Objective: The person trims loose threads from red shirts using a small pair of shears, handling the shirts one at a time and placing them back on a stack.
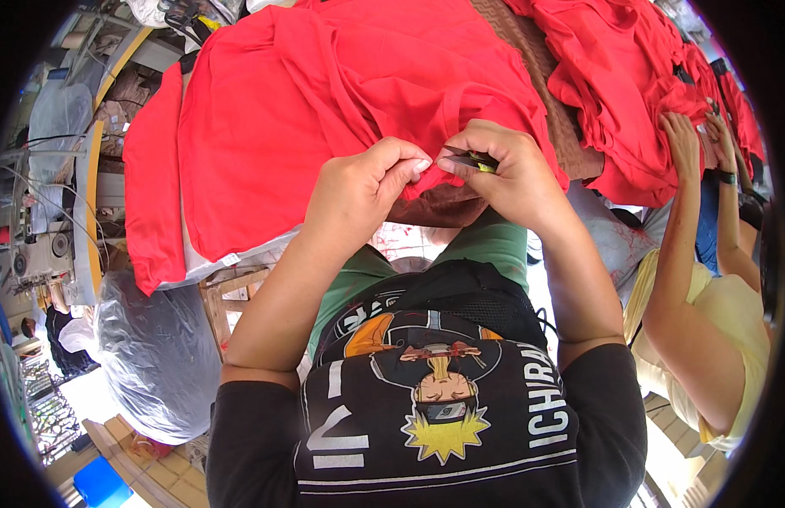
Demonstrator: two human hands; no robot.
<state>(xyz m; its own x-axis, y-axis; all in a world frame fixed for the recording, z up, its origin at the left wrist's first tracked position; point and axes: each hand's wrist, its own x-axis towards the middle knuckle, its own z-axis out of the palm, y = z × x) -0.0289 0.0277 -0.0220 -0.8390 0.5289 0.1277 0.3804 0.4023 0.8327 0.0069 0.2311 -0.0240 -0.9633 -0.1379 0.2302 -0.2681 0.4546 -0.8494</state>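
Observation:
Red cloth (265,127), wide and loosely folded, covers the surface in front of me. My left hand (358,186) is closed at its near edge, thumb and forefinger pinching what looks like a bit of the cloth; the fingertips hide the exact spot. Close by on the right, my right hand (515,178) grips small thread snips (486,168) with dark blades and a yellow-green part. The blades point left toward my other hand, and most of the handle is inside my palm. My right thumb and forefinger tips also come together beside the cloth, nearly meeting the left fingertips.
At right, a co-worker's hands (684,140) handle more red cloth (608,85). A brown patterned cover (540,63) runs between the two piles. Left of me stand a large grey plastic-wrapped bundle (151,356), a wooden frame (216,317) and a sewing machine (49,254).

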